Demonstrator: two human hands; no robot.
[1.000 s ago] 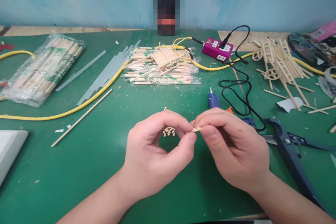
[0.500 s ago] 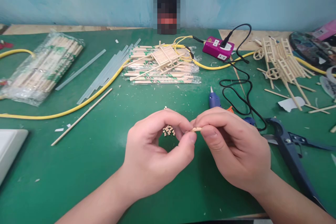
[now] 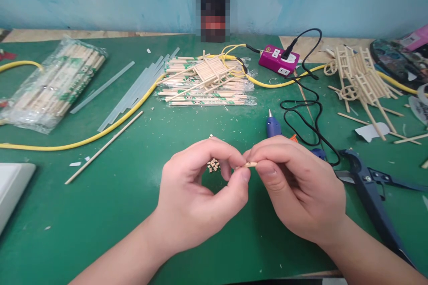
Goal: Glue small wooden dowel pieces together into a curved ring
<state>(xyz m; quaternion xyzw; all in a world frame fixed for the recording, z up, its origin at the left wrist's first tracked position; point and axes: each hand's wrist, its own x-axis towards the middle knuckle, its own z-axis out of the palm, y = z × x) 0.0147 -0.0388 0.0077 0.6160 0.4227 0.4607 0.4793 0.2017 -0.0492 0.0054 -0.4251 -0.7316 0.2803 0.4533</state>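
Between my fingertips is a short piece of wooden stick (image 3: 250, 164), pale and mostly covered by the fingers. My left hand (image 3: 203, 191) pinches its left end with thumb and forefinger. At the other end, my right hand (image 3: 297, 187) closes thumb and fingers on it. Beyond the left hand, seen partly through the ring of its fingers, lies a small pile of cut wooden bits (image 3: 213, 165). A blue glue gun (image 3: 273, 126) rests just past my right hand, partly hidden. To the right lies a dark blue cutter (image 3: 367, 179), its blade end behind the right hand.
Wrapped chopsticks (image 3: 210, 101) lie at the back under a small stick frame (image 3: 210, 70). Clear glue sticks (image 3: 133, 93), a yellow cable (image 3: 110, 131) and a loose stick (image 3: 103, 148) are left. A purple power strip (image 3: 277, 59) and a wheeled stick model (image 3: 361, 75) stand back right.
Hardly anything differs. Both hands keep their pinch on the small wooden piece, which appears turned slightly, with a dark spot now showing on it.
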